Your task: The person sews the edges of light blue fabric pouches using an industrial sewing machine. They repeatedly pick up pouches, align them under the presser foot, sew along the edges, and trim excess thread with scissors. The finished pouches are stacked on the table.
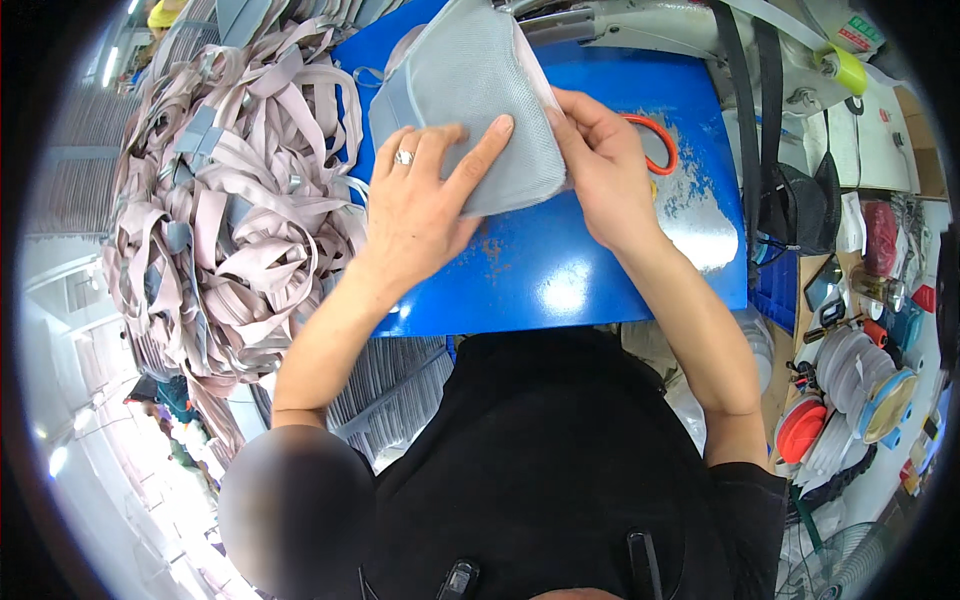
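A grey mesh fabric panel [465,75] with a pale pink edge lies at the far side of the blue table, reaching up to the metal parts of a sewing machine [650,25]. My left hand [420,200], a ring on one finger, rests on the panel with its fingers spread out. At the panel's right edge, my right hand [612,170] grips the fabric between thumb and fingers. The red handle of a hand tool [669,148], probably scissors, shows just beyond my right hand; the rest of it is hidden.
A large heap of pale pink and grey fabric straps [260,220] borders the table's left side. The blue tabletop [470,300] is worn on the right. Black straps [750,110] hang at the right, near a black face mask [800,205] and several spools [850,370].
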A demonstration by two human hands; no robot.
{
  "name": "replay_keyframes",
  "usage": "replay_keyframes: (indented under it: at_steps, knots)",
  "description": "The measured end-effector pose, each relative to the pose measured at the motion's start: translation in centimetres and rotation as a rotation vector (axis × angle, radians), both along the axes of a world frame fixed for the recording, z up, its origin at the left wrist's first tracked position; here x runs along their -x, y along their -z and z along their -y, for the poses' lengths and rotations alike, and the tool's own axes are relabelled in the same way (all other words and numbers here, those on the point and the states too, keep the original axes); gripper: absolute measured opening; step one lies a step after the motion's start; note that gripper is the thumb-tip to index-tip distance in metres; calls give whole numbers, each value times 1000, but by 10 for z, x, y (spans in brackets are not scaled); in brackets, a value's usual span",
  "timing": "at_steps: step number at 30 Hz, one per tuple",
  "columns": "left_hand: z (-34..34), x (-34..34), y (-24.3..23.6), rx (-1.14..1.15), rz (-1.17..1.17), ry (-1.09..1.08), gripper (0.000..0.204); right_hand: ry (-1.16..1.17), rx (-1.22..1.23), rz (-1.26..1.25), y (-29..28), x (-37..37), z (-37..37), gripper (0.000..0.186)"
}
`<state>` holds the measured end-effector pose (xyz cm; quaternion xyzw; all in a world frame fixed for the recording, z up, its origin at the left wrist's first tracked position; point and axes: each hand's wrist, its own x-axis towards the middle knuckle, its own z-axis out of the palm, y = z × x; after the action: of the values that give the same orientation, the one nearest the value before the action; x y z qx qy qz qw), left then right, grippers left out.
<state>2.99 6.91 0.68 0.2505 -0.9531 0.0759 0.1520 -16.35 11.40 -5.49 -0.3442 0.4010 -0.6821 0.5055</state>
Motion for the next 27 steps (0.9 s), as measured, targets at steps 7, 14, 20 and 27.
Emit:
replay_keyframes:
  at_steps: [7, 14, 20, 27]
  knots:
    - [3, -8, -68, 60, 326, 30, 79, -154, -34, 57, -16, 7, -31, 41]
    - [40, 6, -102, 178, 524, 79, 79, -183, -5, 104, -18, 11, 4, 43]
    - [76, 19, -116, 231, 578, 168, 78, -111, 53, 122, -11, 8, 45, 43]
    - [101, 46, -144, 278, 799, 260, 51, -74, 33, 149, -8, 10, 67, 25]
